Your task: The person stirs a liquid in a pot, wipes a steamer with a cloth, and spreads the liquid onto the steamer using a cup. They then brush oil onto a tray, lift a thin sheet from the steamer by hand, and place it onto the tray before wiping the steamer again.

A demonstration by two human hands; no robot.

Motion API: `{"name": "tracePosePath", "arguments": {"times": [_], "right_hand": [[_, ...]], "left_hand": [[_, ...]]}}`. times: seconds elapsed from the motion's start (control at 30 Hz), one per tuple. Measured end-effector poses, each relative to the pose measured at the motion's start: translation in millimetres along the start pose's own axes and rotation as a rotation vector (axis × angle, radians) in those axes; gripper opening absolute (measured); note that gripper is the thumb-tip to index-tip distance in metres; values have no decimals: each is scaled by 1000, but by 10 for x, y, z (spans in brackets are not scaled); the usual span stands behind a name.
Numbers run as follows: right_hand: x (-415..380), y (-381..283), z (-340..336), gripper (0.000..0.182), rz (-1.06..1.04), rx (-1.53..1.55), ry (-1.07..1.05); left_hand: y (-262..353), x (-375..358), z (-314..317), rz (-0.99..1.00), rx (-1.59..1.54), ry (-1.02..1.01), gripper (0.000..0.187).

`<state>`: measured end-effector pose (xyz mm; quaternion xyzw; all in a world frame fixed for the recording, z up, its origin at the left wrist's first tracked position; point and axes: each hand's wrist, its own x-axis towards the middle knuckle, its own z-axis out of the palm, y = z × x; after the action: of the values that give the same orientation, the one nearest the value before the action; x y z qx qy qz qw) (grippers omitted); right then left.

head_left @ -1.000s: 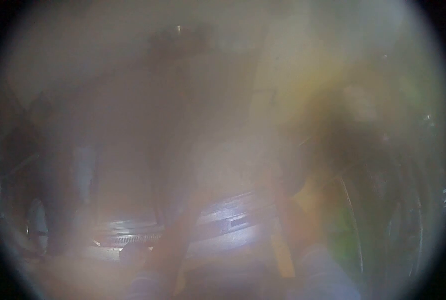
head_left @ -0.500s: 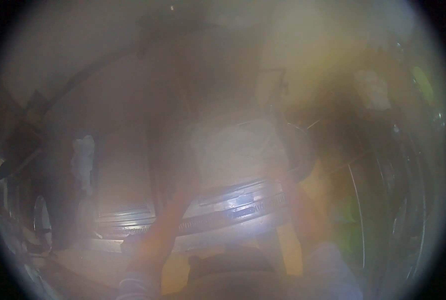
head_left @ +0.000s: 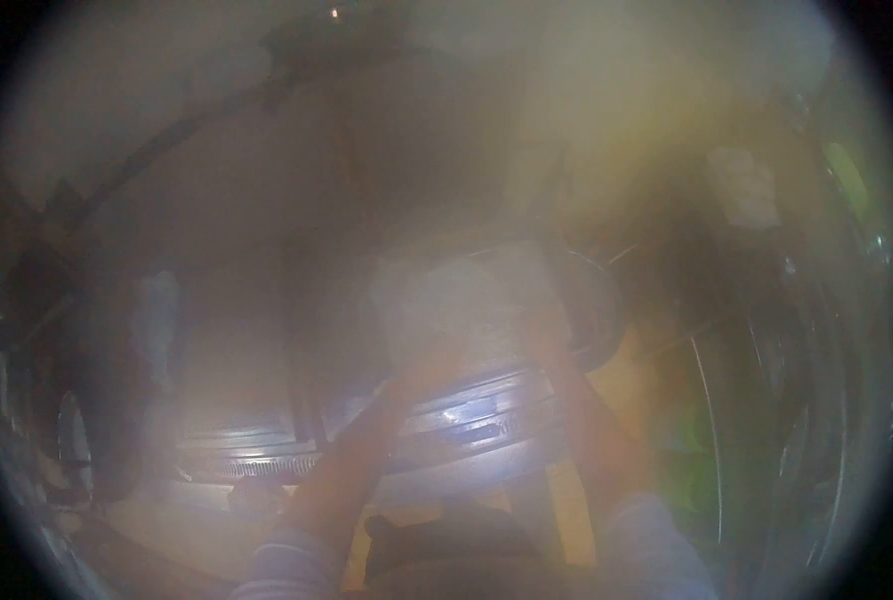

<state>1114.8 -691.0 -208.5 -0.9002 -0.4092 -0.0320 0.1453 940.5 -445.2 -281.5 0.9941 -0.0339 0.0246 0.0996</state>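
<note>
Haze blurs the whole view. Both forearms, in pale sleeves, reach forward over a shiny ridged metal edge point(head_left: 476, 412). My left hand point(head_left: 434, 358) lies over the near part of a pale, flat surface or sheet point(head_left: 456, 290), whose kind I cannot make out. Close by on the right, my right hand point(head_left: 546, 335) is at the near right part of the same pale area. Fingers of both hands are smeared, so neither their pose nor anything in them can be told.
A second ridged metal edge point(head_left: 241, 445) runs to the left, with a dark upright strip between the two. A dark rounded shape point(head_left: 596, 310) borders the pale area on the right. Whitish things point(head_left: 744, 188) and green patches point(head_left: 694, 460) show farther right.
My left hand has moved right and slightly forward over the pale area, nearer my right hand. The right hand has shifted a little left. The view has also shifted slightly.
</note>
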Motion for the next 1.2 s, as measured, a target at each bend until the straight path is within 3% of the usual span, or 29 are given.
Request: {"name": "tracePosePath", "arguments": {"times": [0.17,0.23,0.33,0.43,0.53,0.63,0.73,0.83,0.93,1.03,1.1,1.2], "right_hand": [[-218,-101,100,41,-93,38,27],[-253,-273,49,42,-106,30,-25],[-153,-339,-158,45,-51,-83,-327],[-316,647,1258,44,-190,-190,-173],[-416,-63,-400,43,5,-125,-333],[-202,-283,-1300,45,19,-304,-795],[-316,-38,-1636,51,-98,-269,-514],[-266,-419,-2320,50,143,52,-400],[-279,-959,-3083,51,363,385,-276],[-259,-1225,-3492,51,339,227,-50],[-50,-1430,-3847,52,382,134,-145],[8,-1541,-4244,51,328,37,-114]], "left_hand": [[-58,424,320,55,-69,165,47],[-99,573,313,32,-113,141,46],[-135,644,-78,-45,-242,39,45],[10,516,-812,-93,-367,-59,43],[343,146,-1530,-138,-432,-154,41],[652,-210,-2256,-235,-377,-57,40],[739,-335,-2884,-360,-226,215,33],[897,-507,-3497,-472,-73,504,26],[1050,-598,-4191,-519,-843,765,27],[667,-634,-4466,-453,-559,875,24],[563,-614,-4643,-473,-682,1008,22],[453,-634,-4915,-465,-722,1113,23]]}}
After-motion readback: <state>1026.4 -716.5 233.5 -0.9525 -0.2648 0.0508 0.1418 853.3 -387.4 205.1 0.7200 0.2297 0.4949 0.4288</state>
